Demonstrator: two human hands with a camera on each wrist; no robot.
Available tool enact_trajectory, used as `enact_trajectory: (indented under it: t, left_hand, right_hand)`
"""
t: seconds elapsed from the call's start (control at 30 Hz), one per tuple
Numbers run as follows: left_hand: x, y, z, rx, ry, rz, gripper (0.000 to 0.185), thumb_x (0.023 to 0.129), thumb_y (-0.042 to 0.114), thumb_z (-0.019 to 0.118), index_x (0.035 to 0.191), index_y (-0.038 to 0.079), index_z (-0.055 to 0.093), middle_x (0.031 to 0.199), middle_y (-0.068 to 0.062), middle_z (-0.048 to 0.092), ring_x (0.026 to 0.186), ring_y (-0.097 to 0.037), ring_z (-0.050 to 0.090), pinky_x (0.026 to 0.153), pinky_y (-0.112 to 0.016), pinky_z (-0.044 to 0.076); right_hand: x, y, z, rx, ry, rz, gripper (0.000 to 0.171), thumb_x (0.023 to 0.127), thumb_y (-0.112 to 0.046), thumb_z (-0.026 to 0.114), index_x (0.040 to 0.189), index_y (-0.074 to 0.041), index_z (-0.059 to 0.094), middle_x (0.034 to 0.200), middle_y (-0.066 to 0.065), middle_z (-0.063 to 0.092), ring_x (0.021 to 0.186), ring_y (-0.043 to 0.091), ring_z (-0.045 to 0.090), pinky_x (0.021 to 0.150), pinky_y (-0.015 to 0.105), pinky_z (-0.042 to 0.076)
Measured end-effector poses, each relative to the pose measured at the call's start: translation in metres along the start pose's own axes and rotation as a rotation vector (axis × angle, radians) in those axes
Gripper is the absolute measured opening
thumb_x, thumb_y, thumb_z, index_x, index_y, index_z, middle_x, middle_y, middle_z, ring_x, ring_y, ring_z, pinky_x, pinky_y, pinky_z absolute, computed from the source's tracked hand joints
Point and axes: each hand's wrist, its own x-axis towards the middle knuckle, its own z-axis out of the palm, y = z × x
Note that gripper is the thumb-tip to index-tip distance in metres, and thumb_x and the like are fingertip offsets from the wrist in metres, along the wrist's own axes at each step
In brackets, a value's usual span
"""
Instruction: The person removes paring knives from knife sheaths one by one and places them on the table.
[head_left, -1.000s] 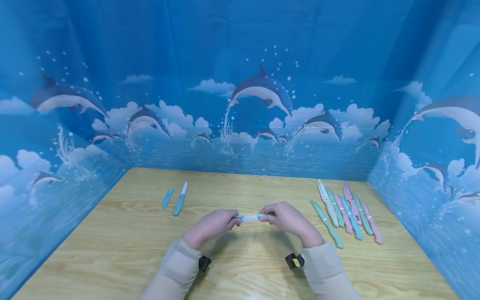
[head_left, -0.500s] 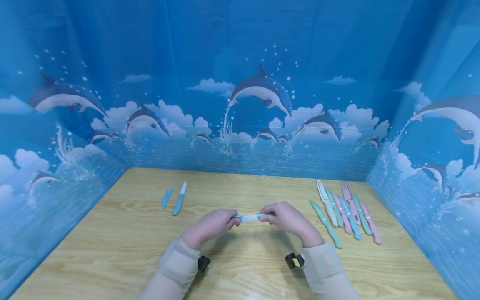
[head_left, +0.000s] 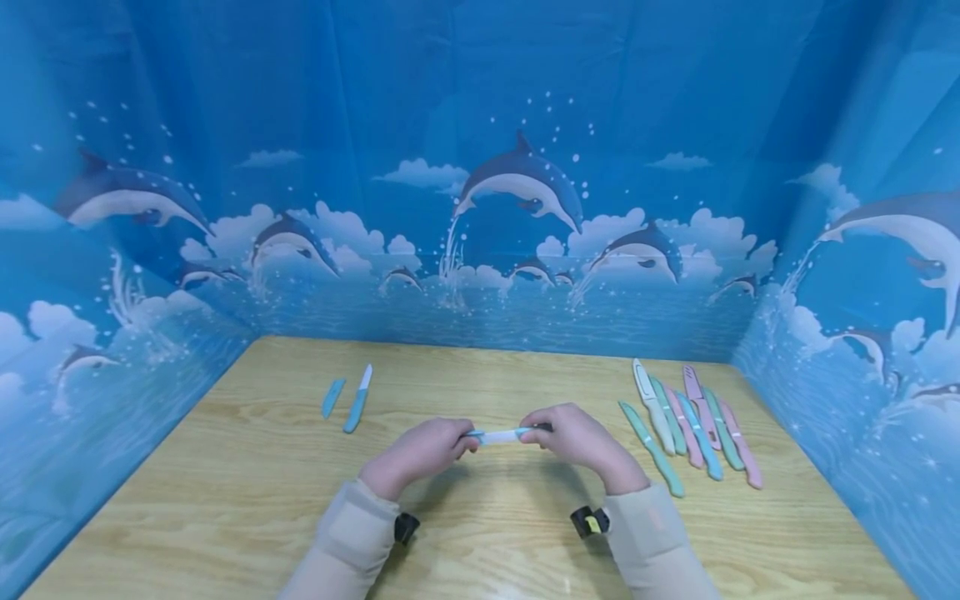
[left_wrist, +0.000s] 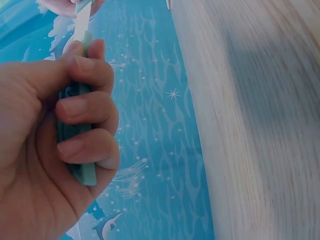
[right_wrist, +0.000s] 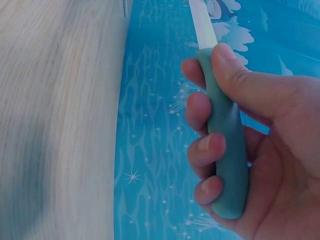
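Observation:
Above the middle of the table, my right hand (head_left: pixel 581 442) grips a small knife by its teal handle (right_wrist: pixel 229 150), fingers wrapped round it and the thumb lying along its side. The pale blade (head_left: pixel 501 437) spans the gap to my left hand (head_left: pixel 420 454). My left hand curls round a teal blade sheath (left_wrist: pixel 87 172), mostly hidden behind its fingers. In the left wrist view the blade meets the sheath's upper end, with the blade's tip out of sight.
At the left lie an unsheathed blue knife (head_left: pixel 357 404) and a separate blue sheath (head_left: pixel 333 398). Several sheathed knives in white, green, pink and blue, including a green one (head_left: pixel 651 448), lie grouped at the right. Dolphin-print curtain (head_left: pixel 480 308) borders the wooden table (head_left: pixel 225 500).

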Motion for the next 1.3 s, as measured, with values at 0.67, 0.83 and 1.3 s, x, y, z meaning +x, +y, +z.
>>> enact_trajectory:
  t: [0.67, 0.83, 1.3]
  left_hand:
    - [-0.005, -0.020, -0.017, -0.143, 0.070, -0.127, 0.023, 0.104, 0.021, 0.045, 0.093, 0.006, 0.059, 0.067, -0.002, 0.044, 0.057, -0.013, 0.037, 0.058, -0.028, 0.035]
    - [-0.005, -0.032, -0.017, -0.200, 0.091, -0.208, 0.023, 0.105, 0.018, 0.041, 0.097, 0.006, 0.059, 0.072, -0.003, 0.049, 0.062, -0.015, 0.042, 0.061, -0.031, 0.037]
    - [0.009, -0.061, -0.017, -0.278, 0.294, -0.467, 0.023, 0.102, 0.013, 0.048, 0.105, -0.001, 0.066, 0.099, -0.013, 0.068, 0.081, -0.020, 0.060, 0.069, -0.034, 0.049]
  right_hand:
    - [0.004, 0.015, -0.016, -0.006, 0.040, 0.047, 0.021, 0.095, -0.027, 0.062, 0.109, -0.015, 0.071, 0.093, 0.003, 0.070, 0.079, 0.017, 0.063, 0.069, 0.033, 0.050]
    - [0.010, 0.022, -0.009, 0.090, 0.081, 0.037, 0.020, 0.096, -0.024, 0.061, 0.107, -0.010, 0.070, 0.085, 0.007, 0.067, 0.070, 0.016, 0.056, 0.065, 0.032, 0.046]
    - [0.068, -0.015, 0.063, 0.522, 0.096, 0.156, 0.022, 0.098, -0.012, 0.056, 0.110, 0.004, 0.063, 0.083, 0.013, 0.066, 0.065, 0.014, 0.060, 0.058, 0.026, 0.048]
